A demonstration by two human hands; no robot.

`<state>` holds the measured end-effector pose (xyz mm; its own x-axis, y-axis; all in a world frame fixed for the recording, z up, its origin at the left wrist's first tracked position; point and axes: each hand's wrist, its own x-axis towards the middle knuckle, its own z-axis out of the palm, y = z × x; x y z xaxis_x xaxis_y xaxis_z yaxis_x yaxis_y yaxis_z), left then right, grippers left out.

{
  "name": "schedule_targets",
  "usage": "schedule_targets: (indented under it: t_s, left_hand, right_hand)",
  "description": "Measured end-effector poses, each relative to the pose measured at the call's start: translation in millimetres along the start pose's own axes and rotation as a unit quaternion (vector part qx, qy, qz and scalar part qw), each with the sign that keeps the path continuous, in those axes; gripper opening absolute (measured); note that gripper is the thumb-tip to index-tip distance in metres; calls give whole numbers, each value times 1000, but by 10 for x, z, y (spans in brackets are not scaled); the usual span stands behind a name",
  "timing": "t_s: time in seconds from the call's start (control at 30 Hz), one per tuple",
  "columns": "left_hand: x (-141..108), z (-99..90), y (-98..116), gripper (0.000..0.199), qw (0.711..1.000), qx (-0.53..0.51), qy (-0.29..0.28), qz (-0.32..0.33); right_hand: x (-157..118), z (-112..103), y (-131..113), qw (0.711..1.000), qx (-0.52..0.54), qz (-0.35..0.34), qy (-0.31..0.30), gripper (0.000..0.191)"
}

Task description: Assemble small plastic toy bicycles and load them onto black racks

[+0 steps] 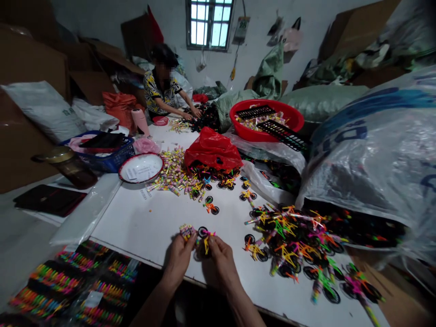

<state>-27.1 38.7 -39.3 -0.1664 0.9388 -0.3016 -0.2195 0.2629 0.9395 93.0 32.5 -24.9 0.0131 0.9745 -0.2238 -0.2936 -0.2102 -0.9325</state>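
Observation:
Close to the table's front edge, my left hand [180, 254] is closed around a small bundle of candy tubes [187, 230] with yellow and pink wrapping. Just beside it, my right hand [221, 255] pinches a toy bicycle [205, 240] with yellow and pink parts and black wheels. The bicycle's upper wheel is near my left fingertips; whether they touch it I cannot tell. Farther up the table lies an orange and green toy bicycle [211, 206]. Loose candy tubes [170, 177] are spread behind it, and a red plastic bag [213, 147] covers part of a bicycle pile.
A heap of toy bicycles with tubes [289, 240] lies on the right, by a large white sack [371, 150]. An enamel plate [160, 165], a blue basket [127, 150] and a jar [76, 170] stand left. Another person [163, 88] works at the far end, near a red basin [298, 120].

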Motion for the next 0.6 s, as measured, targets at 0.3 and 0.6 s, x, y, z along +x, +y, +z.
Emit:
schedule_targets:
  t_s: [0.3, 0.6]
  left_hand:
    - [-167, -213, -155, 42, 994, 32, -108, -5]
    - [-197, -164, -70, 21, 983, 94, -148, 47]
  right_hand:
    - [52, -419, -305, 904, -419, -79, 21, 24]
    - [-60, -202, -303, 987, -116, 71, -86, 34]
